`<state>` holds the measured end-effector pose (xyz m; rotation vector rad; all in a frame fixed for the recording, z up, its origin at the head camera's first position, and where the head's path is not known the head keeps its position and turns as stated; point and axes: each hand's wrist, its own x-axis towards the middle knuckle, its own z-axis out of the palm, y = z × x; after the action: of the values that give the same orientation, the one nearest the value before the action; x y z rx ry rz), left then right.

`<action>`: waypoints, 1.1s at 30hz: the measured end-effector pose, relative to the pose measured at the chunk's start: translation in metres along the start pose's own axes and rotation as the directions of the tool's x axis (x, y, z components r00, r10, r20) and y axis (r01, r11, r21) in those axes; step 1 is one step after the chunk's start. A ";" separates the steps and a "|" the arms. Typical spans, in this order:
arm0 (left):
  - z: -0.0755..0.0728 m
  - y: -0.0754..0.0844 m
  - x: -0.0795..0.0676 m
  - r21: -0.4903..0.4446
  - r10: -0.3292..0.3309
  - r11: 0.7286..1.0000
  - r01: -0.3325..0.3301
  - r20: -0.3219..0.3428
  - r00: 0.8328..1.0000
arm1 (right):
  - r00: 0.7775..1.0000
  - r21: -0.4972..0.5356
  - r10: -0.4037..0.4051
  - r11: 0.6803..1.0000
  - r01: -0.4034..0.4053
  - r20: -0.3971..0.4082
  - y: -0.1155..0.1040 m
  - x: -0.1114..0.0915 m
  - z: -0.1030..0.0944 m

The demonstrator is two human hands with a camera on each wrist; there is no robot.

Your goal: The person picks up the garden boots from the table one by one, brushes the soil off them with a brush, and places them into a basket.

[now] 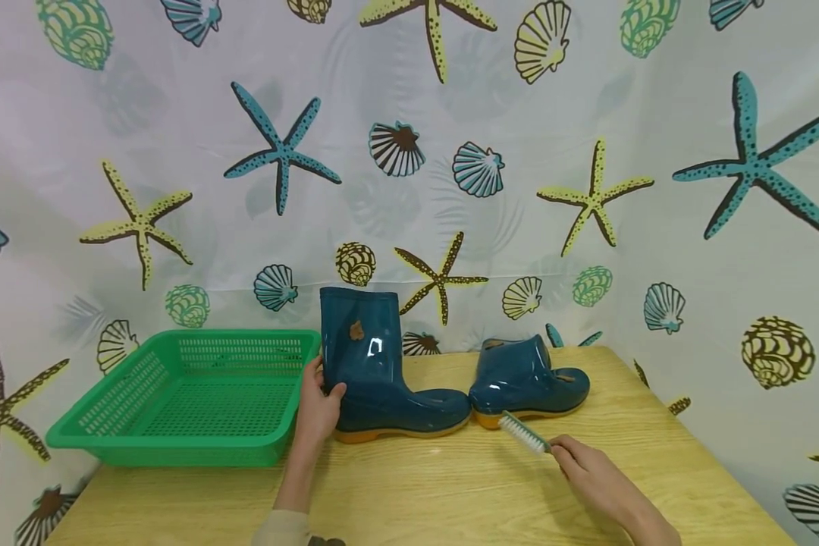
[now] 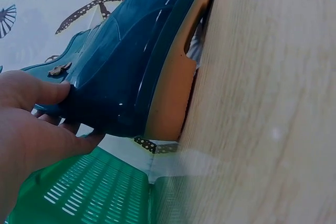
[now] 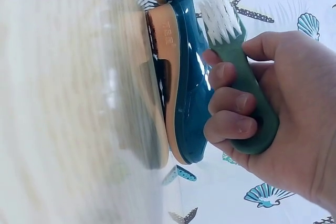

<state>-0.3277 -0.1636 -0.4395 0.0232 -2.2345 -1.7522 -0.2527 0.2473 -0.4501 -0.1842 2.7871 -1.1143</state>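
A dark blue rain boot (image 1: 375, 398) with an orange-tan sole stands upright on the table, a brown smear (image 1: 356, 331) on its shaft. My left hand (image 1: 319, 402) holds it at the back above the heel, thumb on the near side; the left wrist view shows the fingers (image 2: 79, 139) reaching round behind. A second blue boot (image 1: 519, 379) is to the right, its shaft slumped over, with a brown patch on the toe. In my right hand (image 1: 590, 474) is a scrubbing brush (image 1: 524, 432), fingers curled round its green handle (image 3: 247, 85). Its white bristles (image 3: 220, 18) are near the second boot's heel.
A green perforated plastic basket (image 1: 177, 447) stands to the left, close beside my left forearm. Behind the wood-grain table (image 1: 444, 493) hangs a white curtain (image 1: 409, 212) printed with starfish and shells. It also runs along the right side.
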 end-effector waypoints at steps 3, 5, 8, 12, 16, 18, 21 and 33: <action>-0.001 0.004 0.000 0.018 -0.012 1.000 0.013 -0.001 1.000 | 1.000 -0.010 0.004 1.000 -0.004 -0.013 -0.004 0.003 0.001; -0.001 0.005 -0.001 0.024 -0.029 0.999 0.029 0.001 1.000 | 1.000 -0.008 0.003 1.000 -0.003 -0.025 -0.007 0.004 0.001; -0.001 0.007 -0.002 0.008 -0.047 0.999 0.047 0.004 0.999 | 0.999 0.003 0.008 1.000 -0.008 -0.042 -0.012 0.004 0.003; -0.002 0.009 -0.003 -0.026 -0.041 0.999 0.041 0.003 0.999 | 0.998 0.002 -0.002 1.000 0.002 -0.069 -0.022 0.004 0.003; -0.003 0.010 -0.003 -0.044 -0.021 0.999 0.021 0.008 1.000 | 0.995 -0.052 -0.043 0.998 0.038 -0.093 -0.034 0.007 0.004; -0.004 0.010 -0.003 -0.052 -0.011 0.999 0.012 0.012 1.000 | 0.993 -0.082 -0.061 0.995 0.052 -0.102 -0.039 0.009 0.004; -0.005 0.010 -0.003 -0.058 -0.003 0.998 0.004 0.020 1.000 | 0.987 -0.125 -0.106 0.988 0.091 -0.121 -0.045 0.011 0.004; -0.008 0.010 -0.002 -0.047 0.012 0.999 -0.010 0.036 0.999 | 0.964 -0.203 -0.221 0.961 0.190 -0.147 -0.063 0.017 0.007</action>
<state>-0.3221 -0.1687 -0.4290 -0.0309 -2.2140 -1.8122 -0.2644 0.1950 -0.4127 -0.4289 3.0838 -0.9455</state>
